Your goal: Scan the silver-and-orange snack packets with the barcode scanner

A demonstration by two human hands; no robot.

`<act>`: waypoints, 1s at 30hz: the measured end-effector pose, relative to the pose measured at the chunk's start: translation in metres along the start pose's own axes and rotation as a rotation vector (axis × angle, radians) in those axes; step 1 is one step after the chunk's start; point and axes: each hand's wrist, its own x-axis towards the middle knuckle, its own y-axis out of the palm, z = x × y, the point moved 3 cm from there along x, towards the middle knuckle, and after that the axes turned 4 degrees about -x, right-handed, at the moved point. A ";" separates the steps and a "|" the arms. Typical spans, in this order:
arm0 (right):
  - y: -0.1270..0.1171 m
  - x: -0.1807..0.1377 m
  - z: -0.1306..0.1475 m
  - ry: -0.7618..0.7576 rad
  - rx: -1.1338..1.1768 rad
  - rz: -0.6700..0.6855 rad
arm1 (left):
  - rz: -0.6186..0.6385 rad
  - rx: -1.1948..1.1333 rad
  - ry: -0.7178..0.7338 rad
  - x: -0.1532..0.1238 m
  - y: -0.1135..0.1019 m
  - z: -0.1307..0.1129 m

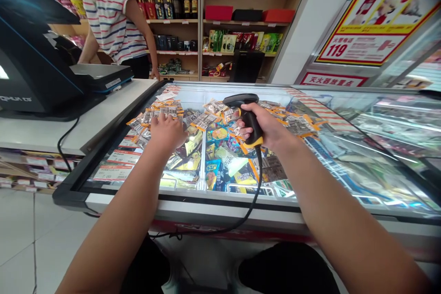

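Note:
My right hand (265,126) is wrapped round the handle of a black and yellow barcode scanner (245,110), held above the glass lid of a chest freezer (193,193). The scanner's head points left over a spread of small clear snack packets (210,117) lying on the glass. A black cable (257,179) hangs from the scanner down over the freezer's front edge. My left hand (167,131) rests palm down on the packets at the left of the spread, fingers together on them.
A black cash register (31,55) stands on the white counter (103,115) at left. A person in a striped shirt (112,14) stands behind it by wooden shelves (201,23) of bottles and boxes. Packaged goods show through the freezer glass. A second freezer (386,147) extends right.

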 end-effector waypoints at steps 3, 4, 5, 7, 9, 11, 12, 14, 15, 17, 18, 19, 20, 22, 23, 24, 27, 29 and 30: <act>0.003 -0.001 -0.001 0.042 -0.006 -0.009 | -0.095 -0.035 0.192 0.002 0.000 -0.014; 0.003 -0.002 -0.002 0.056 -0.022 -0.008 | -0.105 -0.053 0.281 0.002 0.002 -0.021; 0.004 -0.002 -0.003 0.070 -0.046 -0.007 | -0.091 -0.067 0.354 0.001 0.004 -0.028; 0.005 -0.001 -0.006 0.089 -0.108 0.009 | -0.020 -0.087 0.399 -0.001 0.010 -0.039; 0.004 0.001 -0.008 0.104 -0.161 0.039 | 0.053 -0.124 0.415 -0.004 0.016 -0.049; 0.003 0.003 -0.011 0.115 -0.186 0.072 | 0.082 -0.167 0.440 -0.007 0.021 -0.057; 0.002 0.003 -0.012 0.117 -0.194 0.084 | 0.081 -0.182 0.449 -0.009 0.022 -0.061; 0.000 0.004 -0.013 0.127 -0.219 0.095 | 0.076 -0.199 0.442 -0.011 0.025 -0.065; -0.001 0.004 -0.014 0.142 -0.237 0.099 | 0.076 -0.205 0.433 -0.012 0.025 -0.067; -0.002 0.004 -0.016 0.174 -0.288 0.097 | 0.070 -0.213 0.420 -0.013 0.026 -0.069; -0.002 0.003 -0.017 0.183 -0.316 0.088 | 0.066 -0.214 0.413 -0.013 0.026 -0.069; -0.002 0.003 -0.017 0.182 -0.341 0.078 | 0.061 -0.211 0.407 -0.014 0.027 -0.070; -0.002 0.003 -0.017 0.172 -0.361 0.069 | 0.055 -0.204 0.402 -0.014 0.026 -0.070; -0.002 0.004 -0.017 0.155 -0.378 0.061 | 0.043 -0.188 0.397 -0.014 0.026 -0.071; -0.003 0.004 -0.017 0.156 -0.377 0.064 | 0.042 -0.181 0.395 -0.014 0.026 -0.072; -0.003 0.004 -0.018 0.160 -0.375 0.069 | 0.043 -0.177 0.390 -0.014 0.026 -0.072; -0.003 0.004 -0.018 0.155 -0.391 0.085 | 0.050 -0.180 0.381 -0.014 0.026 -0.073; -0.003 0.004 -0.018 0.142 -0.415 0.094 | 0.048 -0.176 0.388 -0.013 0.027 -0.074; -0.003 0.004 -0.018 0.144 -0.424 0.095 | 0.045 -0.168 0.390 -0.013 0.026 -0.075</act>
